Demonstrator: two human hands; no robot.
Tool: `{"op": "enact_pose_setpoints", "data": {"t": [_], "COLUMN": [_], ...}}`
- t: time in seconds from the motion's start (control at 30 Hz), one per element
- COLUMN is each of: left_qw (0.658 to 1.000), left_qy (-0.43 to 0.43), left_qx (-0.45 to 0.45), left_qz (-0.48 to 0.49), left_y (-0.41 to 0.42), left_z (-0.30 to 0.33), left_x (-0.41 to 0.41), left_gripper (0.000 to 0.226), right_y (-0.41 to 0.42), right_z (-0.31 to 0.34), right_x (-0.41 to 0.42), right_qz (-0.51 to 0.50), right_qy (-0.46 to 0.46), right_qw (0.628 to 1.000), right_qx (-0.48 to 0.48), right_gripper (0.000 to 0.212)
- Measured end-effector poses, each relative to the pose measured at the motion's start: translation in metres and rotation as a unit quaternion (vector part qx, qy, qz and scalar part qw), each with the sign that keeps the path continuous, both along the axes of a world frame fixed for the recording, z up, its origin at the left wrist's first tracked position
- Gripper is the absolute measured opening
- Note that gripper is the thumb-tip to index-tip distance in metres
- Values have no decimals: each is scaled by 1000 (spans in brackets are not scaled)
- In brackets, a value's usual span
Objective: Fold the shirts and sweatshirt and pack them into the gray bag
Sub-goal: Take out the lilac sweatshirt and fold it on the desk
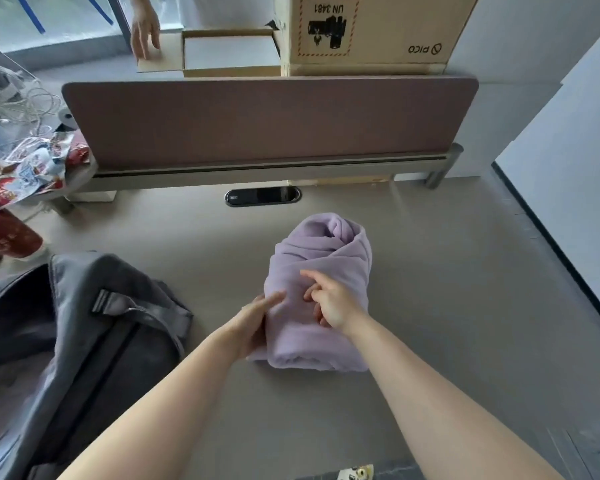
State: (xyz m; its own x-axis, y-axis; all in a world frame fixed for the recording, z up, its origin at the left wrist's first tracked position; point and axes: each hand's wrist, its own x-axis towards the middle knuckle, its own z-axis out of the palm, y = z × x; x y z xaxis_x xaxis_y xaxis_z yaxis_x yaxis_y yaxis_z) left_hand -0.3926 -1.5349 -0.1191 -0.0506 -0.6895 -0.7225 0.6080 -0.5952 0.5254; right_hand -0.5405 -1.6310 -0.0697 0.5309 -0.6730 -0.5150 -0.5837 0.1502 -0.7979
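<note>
A: What sits at the far left?

B: Crumpled red-and-white printed wrappers (32, 171) beside a tangle of white cables (25, 102), and nearer the camera the gray fabric bag (84, 327) with a webbing strap and buckle, its top gaping open at the left edge of the beige desk (447, 306).

A: And the hands?

B: The left hand (253, 323) lies against the left side of the lilac fleece sweatshirt (321, 271), thumb on top and fingers tucked along the flank, grasping the bundle's edge. The right hand (329, 303) rests on top of it, forefinger stretched out over the cloth and the other fingers curled down into the fabric (whether they truly pinch a fold I cannot tell).

A: Where does the sweatshirt lie?

B: Rolled into a thick bundle on the desk, just right of the bag and apart from it, in front of the black oval cable port (262, 196).

A: Behind that?

B: A mauve felt divider panel (267, 123), then a flat open carton (222, 53), which another person's hand (145, 32) touches, and a tall brown cardboard box (378, 29) at right.
</note>
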Motion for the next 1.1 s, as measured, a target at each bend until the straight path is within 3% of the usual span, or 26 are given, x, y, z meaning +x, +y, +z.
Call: {"op": "enact_pose_setpoints", "data": {"t": [0.1, 0.2, 0.33, 0.4, 0.47, 0.57, 0.73, 0.83, 0.93, 1.0, 1.1], "left_qw": [972, 943, 926, 923, 911, 874, 781, 786, 759, 727, 674], "left_qy": [-228, -329, -369, -377, -410, -481, -589, -575, -592, -617, -662], "left_qx": [8, 15, -3, -14, -16, -46, -124, -138, -144, -147, -160], "left_qz": [-56, -54, -73, -70, -45, -46, -168, -180, -230, -263, -285], "left_y": [7, 7, 4, -1, -14, -43, -75, -78, -88, -97, -104], "left_z": [-12, -14, -5, -1, 1, 5, 6, 11, 14, 17, 19], "left_x": [2, -1, -2, 5, 18, 39, 54, 61, 65, 65, 64], "left_gripper": [85, 84, 70, 59, 62, 48, 26, 27, 29, 25, 17], "right_y": [7, 6, -5, -6, -1, 10, 19, 30, 47, 56, 51], "right_z": [-10, -5, -9, -14, -17, -24, -36, -33, -31, -28, -26], "right_x": [3, 1, -20, -24, -19, -12, -17, -18, -17, -17, -22], "right_qz": [-12, -41, -166, -166, -112, -64, -78, -81, 33, 150, 225], "right_qy": [-2, 16, 128, 142, 179, 238, 225, 159, 76, 89, 109], "right_qw": [1000, 999, 962, 958, 959, 940, 951, 938, 922, 926, 917], "right_qx": [10, -10, -177, -187, -189, -238, -196, -297, -378, -336, -311], "right_gripper": [48, 40, 25, 43, 63, 83, 86, 67, 48, 55, 68]}}
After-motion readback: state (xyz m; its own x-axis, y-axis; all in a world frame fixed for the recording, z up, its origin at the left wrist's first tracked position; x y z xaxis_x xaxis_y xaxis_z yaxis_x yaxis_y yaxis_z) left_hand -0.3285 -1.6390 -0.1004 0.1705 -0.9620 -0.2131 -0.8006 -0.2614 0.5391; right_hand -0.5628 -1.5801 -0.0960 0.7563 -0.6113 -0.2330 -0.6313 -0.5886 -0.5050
